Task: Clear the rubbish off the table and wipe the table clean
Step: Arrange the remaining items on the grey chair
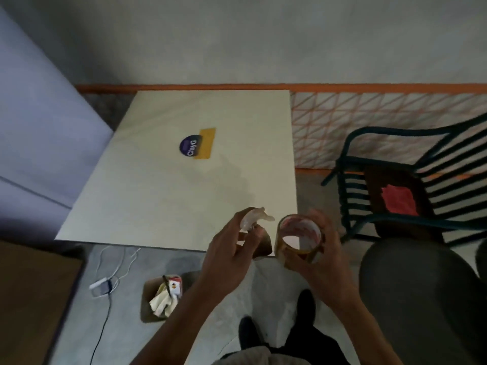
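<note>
My right hand grips a roll of brown tape over the near right corner of the cream table. My left hand pinches a crumpled pale scrap and a brown strip of tape that hangs from my fingers. A round purple sticker and a yellow rectangular piece lie side by side at the table's middle.
A brown cardboard box holding crumpled paper and a small packet stands on the floor below the table's near edge. White cables lie to its left. A dark chair with a red cloth is to the right.
</note>
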{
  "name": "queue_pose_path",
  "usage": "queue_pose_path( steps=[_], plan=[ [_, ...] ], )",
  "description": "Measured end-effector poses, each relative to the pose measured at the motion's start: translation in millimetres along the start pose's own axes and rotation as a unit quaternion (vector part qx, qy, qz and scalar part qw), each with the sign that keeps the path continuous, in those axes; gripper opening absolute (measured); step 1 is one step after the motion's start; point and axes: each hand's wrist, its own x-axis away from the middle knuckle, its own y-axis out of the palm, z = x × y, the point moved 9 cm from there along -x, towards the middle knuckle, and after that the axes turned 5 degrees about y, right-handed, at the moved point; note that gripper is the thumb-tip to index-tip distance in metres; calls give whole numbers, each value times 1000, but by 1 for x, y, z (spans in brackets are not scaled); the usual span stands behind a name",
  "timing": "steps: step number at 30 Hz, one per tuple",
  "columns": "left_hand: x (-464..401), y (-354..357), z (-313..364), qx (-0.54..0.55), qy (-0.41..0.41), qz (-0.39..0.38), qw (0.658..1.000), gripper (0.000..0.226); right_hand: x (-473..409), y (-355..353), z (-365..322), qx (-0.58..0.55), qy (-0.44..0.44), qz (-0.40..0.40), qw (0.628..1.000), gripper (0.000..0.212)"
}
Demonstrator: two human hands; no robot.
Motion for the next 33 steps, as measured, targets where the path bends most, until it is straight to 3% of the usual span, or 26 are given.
queue_pose_path(
  steps=[3, 16, 33],
  plan=[
    [6, -40, -22, -6, -15, 35, 999, 33, -11, 45, -15, 2, 7, -56, 998, 93],
    [-49, -131, -81, -21, -74, 137, 988, 34, -123, 133, -62, -15, -16, -144, 989, 96],
    [-204, -166, -118, -66, -104, 114, 986, 33, -259, 161, -58, -9, -15, -164, 986, 91]
  ],
)
